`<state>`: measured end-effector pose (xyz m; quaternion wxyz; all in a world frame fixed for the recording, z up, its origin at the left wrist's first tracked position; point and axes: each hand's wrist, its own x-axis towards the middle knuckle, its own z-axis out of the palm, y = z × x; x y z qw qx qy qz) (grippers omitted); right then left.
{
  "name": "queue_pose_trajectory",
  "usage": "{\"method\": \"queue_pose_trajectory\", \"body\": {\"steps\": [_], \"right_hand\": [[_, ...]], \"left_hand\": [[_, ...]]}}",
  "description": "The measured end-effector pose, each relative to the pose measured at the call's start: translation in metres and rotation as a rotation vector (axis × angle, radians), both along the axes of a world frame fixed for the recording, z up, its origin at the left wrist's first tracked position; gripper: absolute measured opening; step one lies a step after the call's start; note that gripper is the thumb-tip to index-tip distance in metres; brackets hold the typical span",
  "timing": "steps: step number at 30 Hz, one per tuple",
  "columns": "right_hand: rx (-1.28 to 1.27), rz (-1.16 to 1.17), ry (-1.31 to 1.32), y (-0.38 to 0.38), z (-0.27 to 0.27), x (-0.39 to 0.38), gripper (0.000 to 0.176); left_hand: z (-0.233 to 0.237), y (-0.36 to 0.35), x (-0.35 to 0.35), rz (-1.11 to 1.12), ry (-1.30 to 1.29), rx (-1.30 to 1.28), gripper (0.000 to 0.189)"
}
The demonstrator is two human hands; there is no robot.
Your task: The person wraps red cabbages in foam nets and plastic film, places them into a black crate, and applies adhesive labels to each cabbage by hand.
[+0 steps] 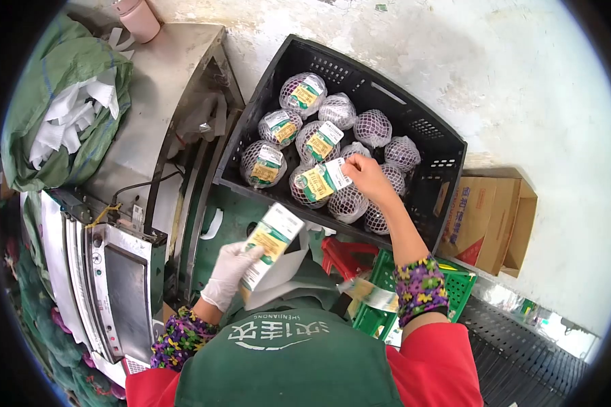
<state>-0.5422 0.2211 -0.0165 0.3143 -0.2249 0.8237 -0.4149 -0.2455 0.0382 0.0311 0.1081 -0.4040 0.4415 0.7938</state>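
Note:
My left hand (231, 273), in a white glove, is closed on a strip of labels (273, 234) printed in white, green and yellow, with pale backing paper (278, 275) hanging beside it. My bare right hand (368, 178) pinches the white end of a label (326, 179) that lies over a round purple fruit or vegetable (304, 195) in a white net. Whether the label is stuck down there cannot be seen. Several similar netted rounds sit in the black crate (400, 98). Those at its left carry labels, such as this netted round (263, 164); those at right show none.
A metal machine (125, 292) and a steel table (176, 51) stand at left. On the table are a green sack (68, 108) with white netting and a pink bottle (139, 22). A cardboard box (485, 217) and a green basket (460, 288) are at right.

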Motion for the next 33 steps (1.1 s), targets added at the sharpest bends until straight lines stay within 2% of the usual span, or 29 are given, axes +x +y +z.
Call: {"method": "queue_pose_trajectory", "body": {"steps": [3,4,6,7,8,10,12,13,14,15,16,17,18,20,21,22,24,25,26,28,29,30,32,33], "right_hand": [[0.118,0.016,-0.006,-0.010,-0.031,0.004,0.035],[0.255,0.058,0.002,-0.018,-0.033,0.010,0.038],[0.337,0.126,0.403,-0.024,-0.057,0.029,0.044],[0.450,0.088,0.441,-0.024,-0.057,0.037,0.049],[0.450,0.086,0.442,-0.023,-0.057,0.041,0.049],[0.271,-0.012,0.386,-0.032,-0.027,0.051,0.048],[-0.278,0.001,-0.510,-0.041,0.039,0.078,0.044],[-0.347,0.130,-0.352,-0.042,0.049,0.096,0.038],[-0.220,0.179,-0.242,-0.044,0.079,0.110,0.031],[-0.016,0.166,-0.138,-0.043,0.087,0.119,0.023],[-0.019,0.093,0.012,-0.041,0.092,0.131,0.022],[-0.046,0.088,0.015,-0.037,0.089,0.141,0.022],[-0.070,0.083,0.013,-0.035,0.089,0.149,0.021],[-0.072,0.072,0.007,-0.029,0.094,0.161,0.023],[-0.063,0.014,0.006,-0.026,0.100,0.162,0.023],[-0.056,-0.041,0.010,-0.023,0.103,0.160,0.023],[-0.038,-0.008,-0.024,-0.006,0.101,0.139,0.019],[0.056,-0.021,0.067,0.005,0.098,0.122,0.018],[0.131,-0.054,0.155,0.021,0.081,0.098,0.019],[0.156,-0.115,0.072,0.063,0.035,0.042,0.024],[0.237,-0.154,0.045,0.075,0.027,0.027,0.035],[0.236,-0.157,0.043,0.081,0.010,0.023,0.035],[0.372,-0.166,0.127,0.095,-0.034,0.019,0.047],[0.460,-0.093,0.126,0.089,-0.040,0.020,0.055]], "left_hand": [[-0.002,-0.017,0.010,0.146,0.086,-0.099,0.016],[-0.003,-0.021,0.012,0.149,0.115,-0.123,0.017],[0.001,-0.022,0.013,0.174,0.138,-0.127,0.017],[0.002,-0.020,0.014,0.174,0.139,-0.125,0.017],[0.004,-0.018,0.013,0.167,0.148,-0.148,0.018],[0.006,-0.016,0.010,0.161,0.159,-0.172,0.018],[0.007,-0.013,0.008,0.078,0.169,-0.208,0.019],[0.001,-0.014,0.009,0.001,0.142,-0.191,0.020],[0.002,-0.013,0.006,-0.008,0.150,-0.191,0.020],[0.003,-0.010,0.002,-0.021,0.208,-0.170,0.019],[0.015,-0.005,-0.010,-0.037,0.266,-0.147,0.019],[0.028,0.014,-0.028,0.205,0.364,-0.328,0.019],[0.026,0.011,-0.035,0.192,0.369,-0.321,0.019],[0.022,0.003,-0.039,-0.129,0.453,-0.439,0.012],[0.017,0.004,-0.043,-0.115,0.383,-0.374,0.010],[0.015,0.007,-0.044,-0.085,0.332,-0.383,0.015],[0.010,0.013,-0.045,-0.252,0.292,-0.348,0.012],[0.018,0.028,-0.045,-0.150,0.266,-0.160,0.010],[0.015,0.030,-0.038,-0.262,0.235,-0.212,0.011],[0.007,0.026,-0.027,-0.316,0.062,-0.070,0.014],[0.007,0.024,-0.029,-0.320,0.060,-0.070,0.014],[0.010,0.023,-0.032,-0.293,0.051,-0.084,0.015],[0.011,0.021,-0.037,-0.270,0.033,-0.098,0.016],[0.010,0.020,-0.040,-0.248,0.068,-0.112,0.015]]}}
